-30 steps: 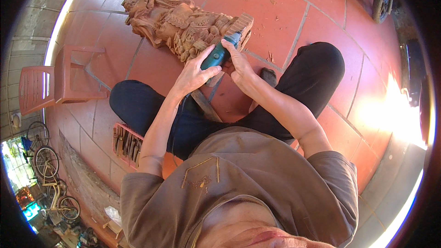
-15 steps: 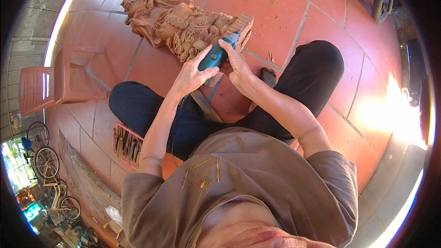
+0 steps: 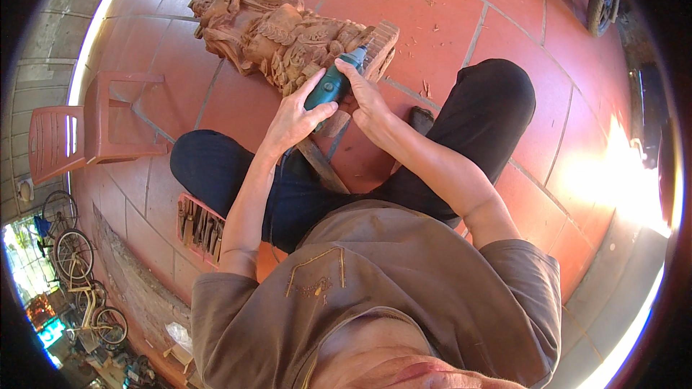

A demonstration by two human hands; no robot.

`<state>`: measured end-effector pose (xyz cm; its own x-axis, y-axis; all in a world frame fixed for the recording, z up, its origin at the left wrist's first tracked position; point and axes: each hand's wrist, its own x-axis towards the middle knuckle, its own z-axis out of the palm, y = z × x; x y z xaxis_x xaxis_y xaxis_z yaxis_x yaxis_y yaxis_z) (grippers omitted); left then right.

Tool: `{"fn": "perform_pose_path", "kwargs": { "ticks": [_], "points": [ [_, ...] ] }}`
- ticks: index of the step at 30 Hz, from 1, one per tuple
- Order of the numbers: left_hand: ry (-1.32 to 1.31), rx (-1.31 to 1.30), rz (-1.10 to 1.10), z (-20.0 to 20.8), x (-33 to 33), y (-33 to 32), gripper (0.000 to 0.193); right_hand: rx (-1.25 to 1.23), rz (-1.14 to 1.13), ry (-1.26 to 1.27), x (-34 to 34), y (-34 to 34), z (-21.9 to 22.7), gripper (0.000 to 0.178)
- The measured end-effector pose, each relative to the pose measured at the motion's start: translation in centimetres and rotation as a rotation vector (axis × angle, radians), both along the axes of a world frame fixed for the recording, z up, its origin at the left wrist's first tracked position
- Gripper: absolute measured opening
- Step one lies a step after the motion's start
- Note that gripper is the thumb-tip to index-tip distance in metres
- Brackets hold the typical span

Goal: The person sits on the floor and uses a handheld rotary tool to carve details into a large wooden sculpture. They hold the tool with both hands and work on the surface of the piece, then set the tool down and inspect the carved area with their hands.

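A teal rotary tool (image 3: 329,88) is gripped in both hands, its nose pointing away from me and slightly right. My left hand (image 3: 297,117) wraps its rear part, thumb across the top. My right hand (image 3: 366,99) closes round its front from the right, with the thumb near the nose; some of its fingers are hidden beneath. Beyond the hands a carved wooden statue (image 3: 277,36) lies on its back, head to the far left and stepped base to the right. The tool's nose is at that base; whether its tip touches the wood I cannot tell.
Wood chips (image 3: 427,90) are scattered over the red tile floor (image 3: 404,11). A pink tray of chisels (image 3: 200,228) sits by my left knee. A wooden piece (image 3: 321,163) lies between my legs. A plastic chair (image 3: 108,122) stands left; bicycles (image 3: 74,253) are farther off. A wheel (image 3: 600,3) shows far right.
Both hands and the rotary tool have shifted slightly left along the statue's base. The statue has stayed nearly in place, and my right knee has moved a little left.
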<state>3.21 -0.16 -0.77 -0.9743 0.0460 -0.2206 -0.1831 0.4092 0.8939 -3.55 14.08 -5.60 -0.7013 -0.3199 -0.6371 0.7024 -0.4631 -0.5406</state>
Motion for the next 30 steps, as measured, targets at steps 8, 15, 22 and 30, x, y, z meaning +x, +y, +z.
{"fn": "perform_pose_path", "kwargs": {
  "ticks": [8, 15, 22, 30],
  "points": [
    [-0.014, -0.008, 0.041, 0.5, 0.0, 0.3, 0.072, -0.011, 0.033, 0.003, -0.5, -0.3, -0.9, 0.044],
    [-0.011, -0.008, 0.009, 0.5, 0.0, 0.1, 0.073, -0.032, 0.012, 0.007, -0.3, -0.2, -0.7, 0.047],
    [0.039, -0.053, -0.049, 0.2, -0.1, 0.0, 0.077, -0.008, 0.018, 0.009, 0.0, 0.6, -0.6, 0.045],
    [0.029, -0.034, -0.078, 0.7, -0.2, 0.3, 0.077, -0.002, -0.001, 0.016, 0.3, 1.2, 0.0, 0.043]
  ]
}}
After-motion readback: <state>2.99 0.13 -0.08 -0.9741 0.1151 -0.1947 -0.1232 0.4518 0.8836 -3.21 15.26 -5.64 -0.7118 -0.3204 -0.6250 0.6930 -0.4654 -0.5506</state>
